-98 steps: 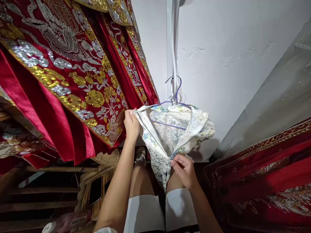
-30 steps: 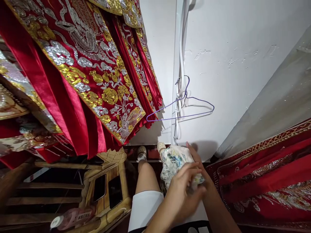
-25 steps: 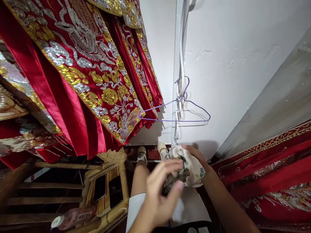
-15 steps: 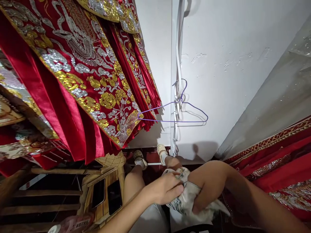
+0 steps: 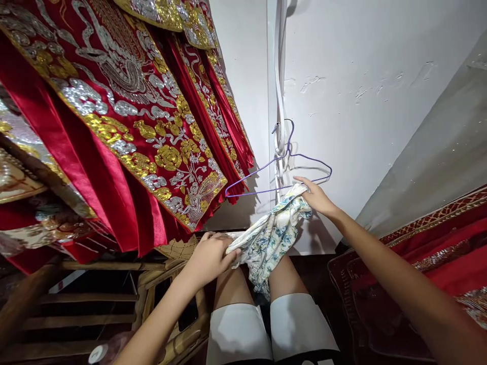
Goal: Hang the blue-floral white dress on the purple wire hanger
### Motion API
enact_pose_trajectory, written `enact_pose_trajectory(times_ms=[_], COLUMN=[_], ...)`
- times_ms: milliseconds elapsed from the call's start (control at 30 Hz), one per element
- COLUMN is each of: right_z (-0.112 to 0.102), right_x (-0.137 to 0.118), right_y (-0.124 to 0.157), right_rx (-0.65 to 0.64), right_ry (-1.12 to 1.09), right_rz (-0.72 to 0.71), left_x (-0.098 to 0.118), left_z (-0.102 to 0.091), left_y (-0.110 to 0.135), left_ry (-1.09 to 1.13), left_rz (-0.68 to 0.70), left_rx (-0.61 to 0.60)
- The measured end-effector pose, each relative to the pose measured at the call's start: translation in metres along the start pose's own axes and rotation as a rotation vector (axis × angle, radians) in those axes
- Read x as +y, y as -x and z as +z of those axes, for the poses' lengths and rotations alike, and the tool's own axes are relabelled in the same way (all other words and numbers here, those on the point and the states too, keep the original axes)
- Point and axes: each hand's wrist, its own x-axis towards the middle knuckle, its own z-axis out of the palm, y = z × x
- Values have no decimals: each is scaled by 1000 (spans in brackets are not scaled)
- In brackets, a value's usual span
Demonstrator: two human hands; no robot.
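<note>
A white floral garment point(image 5: 272, 238) with blue-green flowers and ruffled edges is stretched between my two hands, above my legs. My left hand point(image 5: 215, 256) is closed on its lower left edge. At the upper right end, my right hand point(image 5: 317, 199) grips the cloth, one finger stretched out near the bottom bar of a purple wire hanger point(image 5: 258, 191). The hanger hooks onto white straps point(image 5: 279, 96) hanging along the wall. Part of the hanger's bottom bar passes behind the cloth and my right fingers. I cannot tell whether the garment touches it.
Red costumes with gold and silver embroidery point(image 5: 167, 157) hang at the left, beside the hanger. A bamboo chair point(image 5: 178, 344) and a bottle point(image 5: 110, 347) are at lower left. More red sequined fabric point(image 5: 437, 253) lies at right. A white wall point(image 5: 361, 61) stands ahead.
The bunched garment has been spread out and raised toward the hanger. My hands moved apart, the left to the left, the right up. My legs shifted, and the hanger tilted slightly.
</note>
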Motion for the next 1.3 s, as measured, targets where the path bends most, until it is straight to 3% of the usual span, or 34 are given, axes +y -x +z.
enact_pose_trajectory(times_ms=[67,133,233,333,467,600,700,800,933,1000,1100,1233,1267,1300], right_z=[1,-5,-23,-43,-53,-37,-25,-26,-54,-74,-106,-145,-152,-156], right_x=[12,17,17,12,-2,-21,-35,-43,-41,-40,-45,-58,-59,-58], right_y=[1,9,22,33,45,65,81,92,88,77,55,29,23,17], right_rx=[-35,14,144,177,172,75,34,79,304,324,212,-121,-181,-193], right_ry=[37,99,175,163,64,-111,-91,-12,-46,-32,-16,-169,-205,-238], right_rz=[46,60,19,6,67,128,39,-14,68,130,219,443,496,514], left_x=[-3,-6,-9,-6,13,41,49,41,27,24,18,-3,-10,-16], left_z=[-2,-1,-1,-6,-23,-51,-67,-72,-75,-80,-96,-123,-127,-128], left_y=[-3,-9,-23,-41,-67,-92,-110,-123,-127,-126,-126,-126,-126,-126], left_ry=[27,75,171,243,214,244,314,272,132,142,328,781,850,889], left_rz=[-6,15,48,34,22,90,72,86,113,123,118,2,-2,12], left_rx=[35,100,257,392,560,697,685,693,694,674,542,150,132,190])
